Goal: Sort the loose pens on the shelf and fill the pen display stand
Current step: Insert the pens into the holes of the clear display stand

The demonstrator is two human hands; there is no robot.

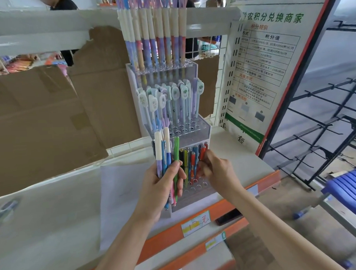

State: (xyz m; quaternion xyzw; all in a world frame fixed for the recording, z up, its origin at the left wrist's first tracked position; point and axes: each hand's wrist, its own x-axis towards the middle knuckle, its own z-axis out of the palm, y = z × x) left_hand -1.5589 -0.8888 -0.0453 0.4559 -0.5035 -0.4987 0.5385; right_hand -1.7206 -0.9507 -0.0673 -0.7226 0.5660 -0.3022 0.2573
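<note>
A clear three-tier pen display stand [201,131] sits on the shelf. Its top tier holds tall pastel pens [159,46], its middle tier holds pens with flat white toppers [171,98], and its bottom tier holds several coloured pens [191,160]. My left hand [161,188] grips a bundle of loose pens [165,155] upright, just left of the bottom tier. My right hand [217,172] pinches an orange pen [202,153] standing in the bottom tier's back row. Several holes [197,186] in front of it are bare.
Torn brown cardboard [40,124] lines the back of the shelf [54,211]. A printed notice board [260,70] stands at the right. The orange shelf edge carries a price label [195,223] and a dark phone [228,216]. A black wire rack [325,112] and a blue crate [350,188] are further right.
</note>
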